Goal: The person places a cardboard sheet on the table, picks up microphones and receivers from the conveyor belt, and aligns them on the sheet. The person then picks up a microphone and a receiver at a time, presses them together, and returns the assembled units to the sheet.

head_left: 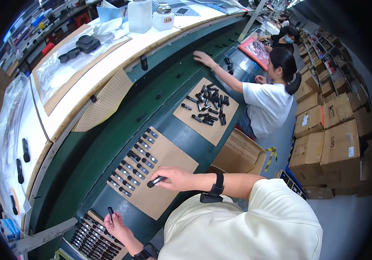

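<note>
My right hand (175,178) holds a small black stick-shaped part (155,181) over a brown cardboard sheet (168,158) on the green bench. Several like parts (135,162) lie in tidy rows on that sheet, just left of the held one. My left hand (117,231) pinches another small black part (110,212) above a second sheet (91,239) packed with rows of the same parts near the lower edge. Black bands sit on both my wrists.
A co-worker in a white shirt (266,104) sits farther along the bench, one hand (203,58) reaching over the green surface. A cardboard sheet with a loose heap of black parts (210,106) lies beside that person. Stacked cartons (333,147) stand at right. Two white bottles (151,16) stand on the raised shelf.
</note>
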Tool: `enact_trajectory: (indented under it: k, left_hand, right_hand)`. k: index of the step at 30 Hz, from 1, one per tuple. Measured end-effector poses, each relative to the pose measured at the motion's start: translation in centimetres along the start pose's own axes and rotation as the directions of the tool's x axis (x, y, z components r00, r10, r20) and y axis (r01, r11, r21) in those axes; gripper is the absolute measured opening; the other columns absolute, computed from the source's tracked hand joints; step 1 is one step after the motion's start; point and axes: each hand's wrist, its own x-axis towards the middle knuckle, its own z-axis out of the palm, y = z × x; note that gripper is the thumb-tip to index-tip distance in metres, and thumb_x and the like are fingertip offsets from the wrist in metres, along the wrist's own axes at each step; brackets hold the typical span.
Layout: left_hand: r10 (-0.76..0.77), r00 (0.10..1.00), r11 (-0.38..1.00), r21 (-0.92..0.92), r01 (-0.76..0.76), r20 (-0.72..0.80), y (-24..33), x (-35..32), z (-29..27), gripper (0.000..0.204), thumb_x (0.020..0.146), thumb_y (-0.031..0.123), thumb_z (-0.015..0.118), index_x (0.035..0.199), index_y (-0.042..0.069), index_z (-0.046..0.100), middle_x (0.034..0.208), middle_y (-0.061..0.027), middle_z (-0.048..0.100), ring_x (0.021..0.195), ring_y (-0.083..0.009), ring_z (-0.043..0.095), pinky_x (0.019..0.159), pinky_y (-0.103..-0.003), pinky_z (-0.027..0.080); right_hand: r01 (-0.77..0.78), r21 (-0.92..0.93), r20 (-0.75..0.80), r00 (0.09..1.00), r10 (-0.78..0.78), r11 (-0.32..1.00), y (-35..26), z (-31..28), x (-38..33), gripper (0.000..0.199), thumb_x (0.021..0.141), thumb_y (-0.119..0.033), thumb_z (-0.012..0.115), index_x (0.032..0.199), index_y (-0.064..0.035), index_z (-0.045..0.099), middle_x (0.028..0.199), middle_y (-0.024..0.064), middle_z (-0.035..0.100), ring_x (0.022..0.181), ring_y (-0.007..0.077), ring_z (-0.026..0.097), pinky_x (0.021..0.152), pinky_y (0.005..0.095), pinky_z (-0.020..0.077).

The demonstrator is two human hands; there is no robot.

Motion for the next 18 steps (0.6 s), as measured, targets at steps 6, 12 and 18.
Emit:
enact_trajectory:
  k: [6, 12, 18]
  left_hand:
    - [0.027, 0.996, 0.998, -0.063, -0.022, 0.082, 4.0, -2.5, 4.9, 0.020, 0.093, 0.001, 0.061, 0.111, 0.003, 0.054, 0.095, -0.0077, 0.063, 0.083, -0.0143, 0.061, 0.078, -0.027, 0.053]
    - [0.043, 0.969, 0.997, -0.066, -0.028, 0.242, 6.6, -3.7, 8.9, 0.023, 0.090, -0.002, 0.062, 0.112, 0.001, 0.054, 0.095, -0.0091, 0.063, 0.083, -0.0150, 0.063, 0.079, -0.028, 0.054]
    - [0.098, 0.926, 0.992, 0.043, -0.122, 0.366, 7.8, -4.8, 10.7, 0.025, 0.089, -0.004, 0.062, 0.112, 0.000, 0.055, 0.100, -0.0100, 0.063, 0.086, -0.0152, 0.063, 0.082, -0.030, 0.054]
  right_hand:
    - [-0.027, 0.203, 0.033, 0.999, 0.021, 0.979, -1.0, -0.8, 1.1, 0.019, 0.085, -0.006, 0.069, 0.104, -0.0054, 0.065, 0.098, 0.0064, 0.061, 0.090, 0.0177, 0.064, 0.079, 0.0284, 0.0546]
    - [-0.010, 0.291, 0.004, 1.000, 0.009, 0.957, -2.0, -2.9, 0.8, 0.021, 0.084, -0.006, 0.070, 0.105, -0.0058, 0.066, 0.097, 0.0051, 0.061, 0.088, 0.0152, 0.062, 0.078, 0.0263, 0.0523]
    - [-0.014, 0.327, -0.017, 1.000, 0.020, 0.945, -2.8, -4.7, -0.4, 0.021, 0.084, -0.006, 0.070, 0.105, -0.0054, 0.066, 0.098, 0.0041, 0.061, 0.086, 0.0128, 0.059, 0.078, 0.0252, 0.0491]
